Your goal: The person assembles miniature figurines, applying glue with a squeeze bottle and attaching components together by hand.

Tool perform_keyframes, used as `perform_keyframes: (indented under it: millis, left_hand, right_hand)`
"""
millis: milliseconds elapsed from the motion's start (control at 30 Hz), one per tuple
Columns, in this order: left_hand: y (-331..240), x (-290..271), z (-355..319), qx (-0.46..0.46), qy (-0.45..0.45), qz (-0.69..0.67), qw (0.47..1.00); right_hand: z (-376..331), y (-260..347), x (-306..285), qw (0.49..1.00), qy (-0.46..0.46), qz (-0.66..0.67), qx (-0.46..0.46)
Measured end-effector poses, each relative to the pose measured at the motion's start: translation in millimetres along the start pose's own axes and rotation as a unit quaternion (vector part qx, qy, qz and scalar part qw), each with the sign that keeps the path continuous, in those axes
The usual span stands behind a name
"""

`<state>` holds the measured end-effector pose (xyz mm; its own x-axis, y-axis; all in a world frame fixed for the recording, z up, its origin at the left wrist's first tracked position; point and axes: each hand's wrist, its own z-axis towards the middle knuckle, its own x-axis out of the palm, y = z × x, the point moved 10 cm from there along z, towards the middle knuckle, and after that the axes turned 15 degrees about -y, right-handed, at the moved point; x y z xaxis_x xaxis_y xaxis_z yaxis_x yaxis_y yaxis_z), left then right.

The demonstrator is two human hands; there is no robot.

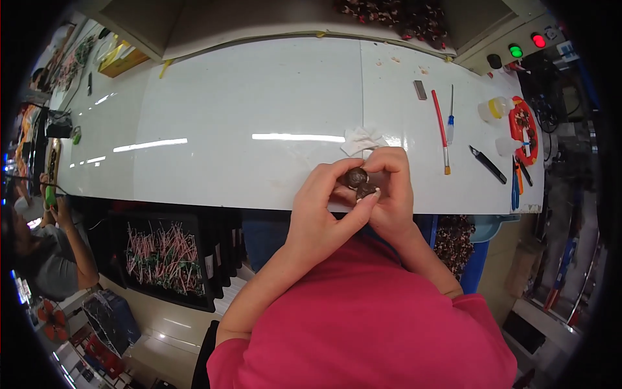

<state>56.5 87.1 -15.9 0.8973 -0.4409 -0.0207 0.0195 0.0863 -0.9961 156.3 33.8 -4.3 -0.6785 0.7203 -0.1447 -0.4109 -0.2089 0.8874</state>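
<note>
Close to the front edge of the white workbench (214,97), my left hand (314,211) and my right hand (395,194) meet around a small dark brown piece (356,177) with rounded, glossy parts. Fingers and thumbs of both hands are closed on it. Its exact kind is not clear, and part of it is hidden by my fingers. A crumpled white tissue (364,140) lies just beyond my fingertips. To the right of my hands are a red-handled brush (440,126), a blue-handled screwdriver (450,126) and a black knife-like tool (487,163).
A red tray (534,154) and a yellow-banded bottle (495,109) stand at the right. Many brown pieces (398,16) lie on the back shelf. Below the bench, a black crate (208,285) holds pink-wired parts. At the far left a co-worker (58,259) handles something green.
</note>
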Motion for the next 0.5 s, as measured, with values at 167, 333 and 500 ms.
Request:
perform_keyframes:
  millis: [167,333,500]
  left_hand:
    - [-10.1,-5.9,-4.9,0.086,-0.027,0.099,0.991]
    - [-6.6,-13.1,-9.9,0.071,-0.035,0.098,0.992]
    - [-4.8,-22.7,-13.8,0.063,-0.053,0.095,0.992]
  right_hand:
    - [-6.8,8.2,5.6,0.999,0.014,-0.006,-0.043]
    - [-13.2,9.9,9.8,1.0,0.001,-0.007,-0.029]
    - [-18.7,12.9,19.5,1.0,0.014,-0.023,-0.011]
